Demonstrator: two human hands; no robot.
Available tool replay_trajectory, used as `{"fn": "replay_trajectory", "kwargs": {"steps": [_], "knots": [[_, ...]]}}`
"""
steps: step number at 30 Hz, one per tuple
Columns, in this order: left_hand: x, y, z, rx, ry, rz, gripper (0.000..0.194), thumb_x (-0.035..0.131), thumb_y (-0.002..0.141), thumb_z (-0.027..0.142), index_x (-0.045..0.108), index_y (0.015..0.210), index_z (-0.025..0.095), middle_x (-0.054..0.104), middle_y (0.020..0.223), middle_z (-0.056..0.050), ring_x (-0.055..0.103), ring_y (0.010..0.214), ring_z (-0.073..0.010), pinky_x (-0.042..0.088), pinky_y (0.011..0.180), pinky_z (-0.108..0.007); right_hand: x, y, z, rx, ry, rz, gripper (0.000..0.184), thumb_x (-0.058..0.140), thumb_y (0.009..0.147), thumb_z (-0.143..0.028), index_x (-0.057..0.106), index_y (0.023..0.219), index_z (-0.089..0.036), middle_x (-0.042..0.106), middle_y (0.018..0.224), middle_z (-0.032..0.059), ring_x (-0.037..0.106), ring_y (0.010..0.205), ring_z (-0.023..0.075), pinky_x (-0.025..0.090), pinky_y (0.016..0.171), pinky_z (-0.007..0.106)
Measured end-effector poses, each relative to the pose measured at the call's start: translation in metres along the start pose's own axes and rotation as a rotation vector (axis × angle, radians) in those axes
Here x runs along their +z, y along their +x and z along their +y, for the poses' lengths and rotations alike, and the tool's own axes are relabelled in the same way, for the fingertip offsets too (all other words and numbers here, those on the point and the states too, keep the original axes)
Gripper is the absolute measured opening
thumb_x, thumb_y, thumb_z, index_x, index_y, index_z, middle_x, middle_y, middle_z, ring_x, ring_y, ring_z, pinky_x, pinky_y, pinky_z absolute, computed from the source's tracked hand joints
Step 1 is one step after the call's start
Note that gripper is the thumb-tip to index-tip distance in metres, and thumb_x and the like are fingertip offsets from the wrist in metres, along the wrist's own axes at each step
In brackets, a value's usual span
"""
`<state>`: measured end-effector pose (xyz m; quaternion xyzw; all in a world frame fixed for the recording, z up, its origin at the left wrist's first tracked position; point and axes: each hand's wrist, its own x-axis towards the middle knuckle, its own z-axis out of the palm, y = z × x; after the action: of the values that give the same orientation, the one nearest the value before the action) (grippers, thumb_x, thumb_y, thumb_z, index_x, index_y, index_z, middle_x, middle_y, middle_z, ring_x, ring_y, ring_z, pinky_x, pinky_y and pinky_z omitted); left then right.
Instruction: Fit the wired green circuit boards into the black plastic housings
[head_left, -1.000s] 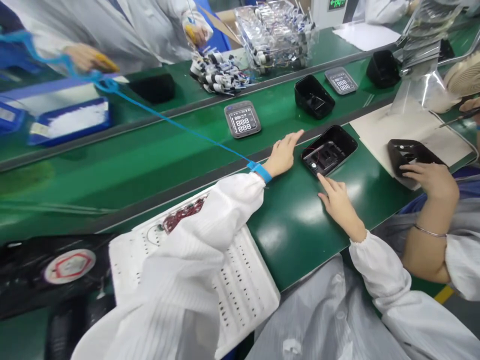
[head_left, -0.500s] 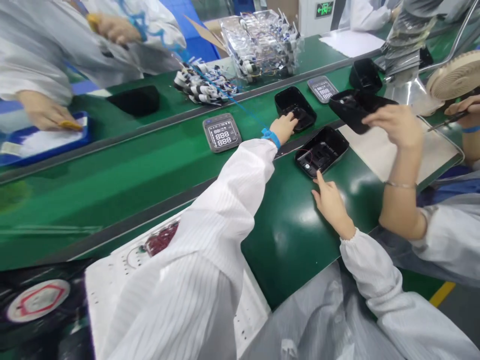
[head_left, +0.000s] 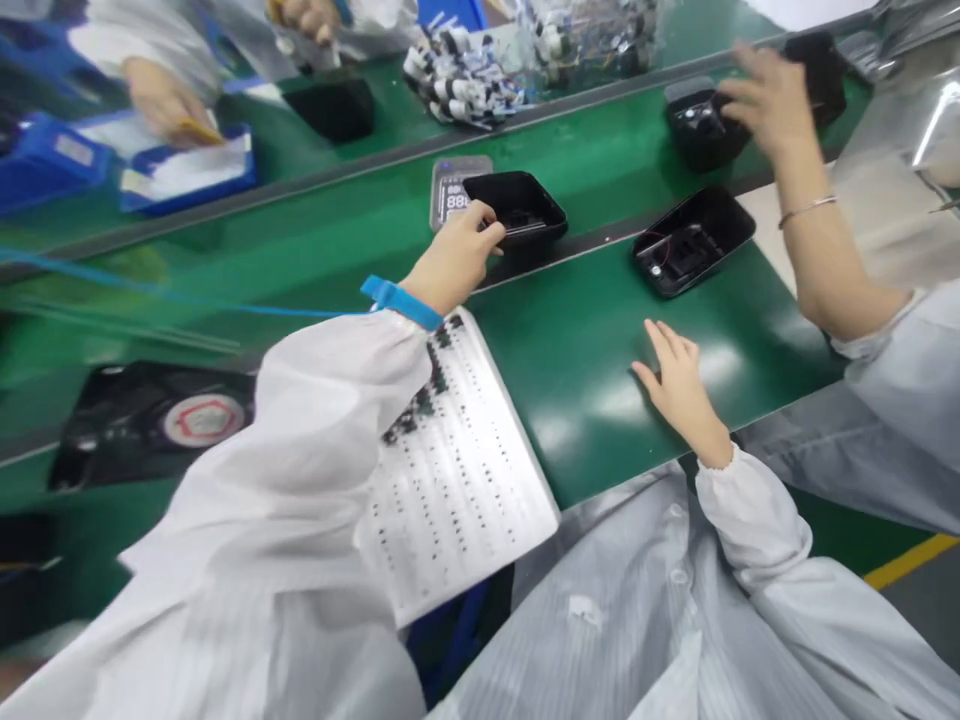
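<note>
My left hand [head_left: 456,258] is closed on the near rim of an empty black plastic housing [head_left: 519,207], which it holds just above the green belt [head_left: 322,250]. The housing partly covers a grey display unit [head_left: 450,190]. My right hand [head_left: 675,378] lies flat on the green bench [head_left: 592,330], fingers spread, holding nothing. A second black housing [head_left: 691,241] with a red wire inside rests a short way beyond its fingertips. A blue wrist strap [head_left: 400,301] with a blue cord circles my left wrist.
A white perforated tray [head_left: 457,480] lies under my left forearm. A co-worker's bare arm [head_left: 806,200] on the right reaches to another black housing [head_left: 701,125] on the belt. Across the belt, other hands work at blue bins [head_left: 187,175] beside bundled parts [head_left: 461,85].
My left hand has taken hold of the black housing on the belt and drawn it back toward me over the display unit. The co-worker's arm has reached out to the belt. My right hand barely moved.
</note>
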<state>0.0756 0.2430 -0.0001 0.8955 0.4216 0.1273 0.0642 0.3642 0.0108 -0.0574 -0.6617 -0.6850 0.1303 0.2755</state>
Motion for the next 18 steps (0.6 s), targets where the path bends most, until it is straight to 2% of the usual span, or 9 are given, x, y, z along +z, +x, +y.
{"fn": "replay_trajectory", "kwargs": {"steps": [2,5,8,10,14,16,18], "knots": [[-0.007,-0.039,0.011,0.032,-0.036,0.038,0.037,0.025,0.106,0.030,0.061,0.107,0.021,0.056,0.137,-0.008,0.049,0.130,-0.0270,0.044,0.115,-0.050,0.000,-0.001,-0.009,-0.024,0.049,-0.007,0.057,0.048,0.102,-0.042,0.043,0.156,-0.023,0.044,0.157,0.0165,0.039,0.141,0.0345,0.036,0.116,0.058],[-0.011,-0.097,0.038,0.074,-0.027,0.058,0.036,0.026,0.102,0.019,0.062,0.104,0.024,0.060,0.131,-0.008,0.050,0.134,-0.0265,0.044,0.118,-0.052,0.000,-0.003,-0.023,-0.050,0.151,-0.037,0.059,0.045,0.103,-0.050,0.040,0.156,-0.027,0.041,0.160,0.0138,0.036,0.147,0.0322,0.037,0.115,0.057],[-0.004,-0.145,0.068,0.156,0.001,0.052,0.036,0.029,0.097,0.006,0.061,0.105,0.020,0.063,0.128,-0.011,0.047,0.142,-0.0263,0.045,0.120,-0.053,0.003,-0.004,-0.034,-0.054,0.291,-0.075,0.059,0.036,0.105,-0.053,0.033,0.159,-0.029,0.035,0.164,0.0125,0.037,0.148,0.0277,0.044,0.112,0.051],[0.002,-0.166,0.085,0.235,0.016,0.006,0.033,0.034,0.096,0.004,0.061,0.108,0.018,0.064,0.129,-0.013,0.044,0.147,-0.0275,0.048,0.118,-0.051,0.006,-0.004,-0.038,-0.048,0.365,-0.090,0.058,0.031,0.106,-0.053,0.032,0.159,-0.028,0.032,0.165,0.0129,0.038,0.148,0.0256,0.047,0.110,0.047],[0.009,-0.179,0.099,0.303,-0.007,-0.106,0.034,0.033,0.098,0.003,0.060,0.114,0.017,0.057,0.147,-0.015,0.042,0.150,-0.0269,0.052,0.113,-0.043,0.014,-0.005,-0.040,-0.021,0.374,-0.075,0.056,0.034,0.105,-0.055,0.039,0.154,-0.027,0.034,0.163,0.0136,0.036,0.149,0.0256,0.047,0.110,0.046],[0.004,-0.174,0.094,0.292,-0.027,-0.138,0.042,0.028,0.097,0.001,0.059,0.120,0.018,0.045,0.159,-0.013,0.047,0.146,-0.0235,0.053,0.110,-0.037,0.018,-0.008,-0.040,-0.006,0.271,-0.019,0.053,0.037,0.105,-0.055,0.046,0.149,-0.027,0.031,0.164,0.0138,0.031,0.150,0.0291,0.043,0.113,0.052],[-0.004,-0.166,0.082,0.246,-0.014,-0.134,0.050,0.025,0.096,0.000,0.056,0.129,0.019,0.036,0.164,-0.012,0.050,0.144,-0.0228,0.053,0.108,-0.037,0.020,-0.012,-0.039,-0.017,0.126,0.065,0.047,0.039,0.105,-0.052,0.056,0.140,-0.026,0.022,0.167,0.0135,0.026,0.151,0.0343,0.038,0.114,0.058]]}}
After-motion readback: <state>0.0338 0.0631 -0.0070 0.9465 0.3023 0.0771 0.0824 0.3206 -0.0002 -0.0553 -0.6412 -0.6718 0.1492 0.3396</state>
